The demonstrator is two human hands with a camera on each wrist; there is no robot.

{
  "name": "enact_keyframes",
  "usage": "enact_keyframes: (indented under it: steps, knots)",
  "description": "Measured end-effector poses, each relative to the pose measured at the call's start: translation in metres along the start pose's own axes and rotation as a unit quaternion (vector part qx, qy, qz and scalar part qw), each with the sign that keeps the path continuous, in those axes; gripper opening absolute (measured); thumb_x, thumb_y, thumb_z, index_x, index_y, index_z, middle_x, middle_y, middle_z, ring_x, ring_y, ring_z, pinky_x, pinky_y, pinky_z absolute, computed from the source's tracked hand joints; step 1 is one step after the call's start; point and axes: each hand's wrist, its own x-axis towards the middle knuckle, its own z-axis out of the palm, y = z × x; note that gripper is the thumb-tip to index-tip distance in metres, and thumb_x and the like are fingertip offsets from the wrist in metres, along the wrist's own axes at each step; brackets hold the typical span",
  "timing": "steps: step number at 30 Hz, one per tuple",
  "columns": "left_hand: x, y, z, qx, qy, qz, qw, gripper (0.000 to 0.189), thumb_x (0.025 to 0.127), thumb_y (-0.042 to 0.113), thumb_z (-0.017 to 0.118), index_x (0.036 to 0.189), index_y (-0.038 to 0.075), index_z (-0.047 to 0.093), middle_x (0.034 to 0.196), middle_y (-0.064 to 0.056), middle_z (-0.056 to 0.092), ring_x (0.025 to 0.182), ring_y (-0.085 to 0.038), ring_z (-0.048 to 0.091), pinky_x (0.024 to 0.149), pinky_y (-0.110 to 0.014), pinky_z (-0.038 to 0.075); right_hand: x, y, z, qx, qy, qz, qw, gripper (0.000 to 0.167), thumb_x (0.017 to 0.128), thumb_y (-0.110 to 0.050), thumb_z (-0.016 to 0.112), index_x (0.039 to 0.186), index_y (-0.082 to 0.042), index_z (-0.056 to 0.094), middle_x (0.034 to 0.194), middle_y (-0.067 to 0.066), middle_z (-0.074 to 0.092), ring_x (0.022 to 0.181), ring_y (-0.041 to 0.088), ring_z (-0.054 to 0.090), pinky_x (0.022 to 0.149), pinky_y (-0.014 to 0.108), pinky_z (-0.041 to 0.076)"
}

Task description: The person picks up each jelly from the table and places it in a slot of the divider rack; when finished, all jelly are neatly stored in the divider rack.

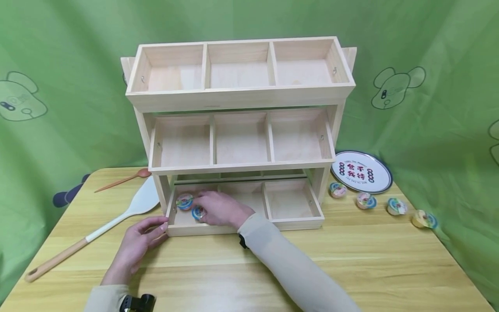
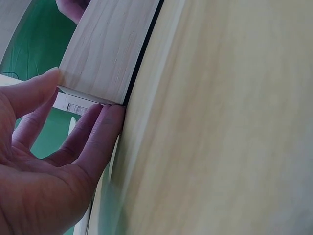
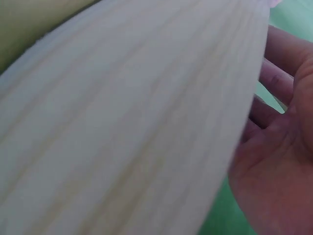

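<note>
In the head view, my right hand (image 1: 222,209) reaches into the left compartment of the wooden rack's bottom tray (image 1: 245,227). Its thumb and fingers pinch a small jelly cup (image 1: 198,212) with a blue-edged lid, partly covered by the hand. Beside that cup, a second jelly cup (image 1: 185,201) sits farther back in the same compartment. Wood fills much of the right wrist view and hides the fingertips. My left hand (image 1: 139,242) rests against the tray's left front corner; in the left wrist view, thumb and extended fingers (image 2: 100,142) touch the end of its front board (image 2: 110,49).
Above stand the rack's middle tray (image 1: 241,167) and top tray (image 1: 241,99), each with three compartments. Several jelly cups (image 1: 366,200) line the table at right, by a round printed plate (image 1: 362,172). A white spatula (image 1: 145,197) and a brown spoon (image 1: 143,173) lie left.
</note>
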Motion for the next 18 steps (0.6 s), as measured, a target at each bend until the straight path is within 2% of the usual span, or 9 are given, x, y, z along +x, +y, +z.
enact_keyframes:
  steps: [6, 11, 14, 18]
  knots:
    - [0.001, 0.001, -0.001, 0.002, -0.004, -0.006, 1.0, 0.036, 0.094, 0.004, 0.066, 0.126, -0.011, 0.057, 0.129, -0.021, 0.049, 0.102, -0.016, 0.063, 0.097, -0.035, 0.054, -0.011, 0.002, -0.012, 0.01, 0.017, -0.007, 0.9998, 0.034, 0.089, -0.016, 0.072, 0.123, -0.015, 0.067, 0.141, 0.01, 0.052, 0.126, 0.024, 0.051, 0.108, 0.032, 0.044]
    - [0.002, 0.001, 0.0, 0.005, -0.006, -0.009, 0.9999, 0.038, 0.093, 0.004, 0.066, 0.126, -0.011, 0.056, 0.13, -0.022, 0.047, 0.102, -0.016, 0.063, 0.097, -0.034, 0.054, -0.022, 0.003, -0.022, 0.029, 0.017, 0.008, 0.9994, 0.039, 0.092, -0.021, 0.07, 0.13, -0.014, 0.063, 0.144, 0.012, 0.049, 0.135, 0.027, 0.041, 0.115, 0.039, 0.034]
    - [0.001, 0.002, 0.0, 0.005, -0.006, -0.011, 0.9999, 0.038, 0.093, 0.005, 0.066, 0.126, -0.011, 0.056, 0.13, -0.021, 0.048, 0.102, -0.016, 0.064, 0.097, -0.035, 0.053, -0.031, 0.004, -0.027, 0.053, 0.012, 0.029, 0.9981, 0.043, 0.092, -0.023, 0.07, 0.133, -0.014, 0.06, 0.147, 0.015, 0.045, 0.128, 0.026, 0.049, 0.116, 0.04, 0.032]
    - [0.001, 0.003, -0.001, -0.003, -0.005, -0.016, 0.9998, 0.037, 0.093, 0.005, 0.067, 0.125, -0.01, 0.058, 0.128, -0.018, 0.049, 0.102, -0.016, 0.064, 0.097, -0.036, 0.053, -0.04, 0.005, -0.032, 0.064, 0.016, 0.038, 0.9971, 0.044, 0.093, -0.024, 0.069, 0.134, -0.013, 0.06, 0.148, 0.016, 0.043, 0.125, 0.027, 0.052, 0.116, 0.042, 0.034]
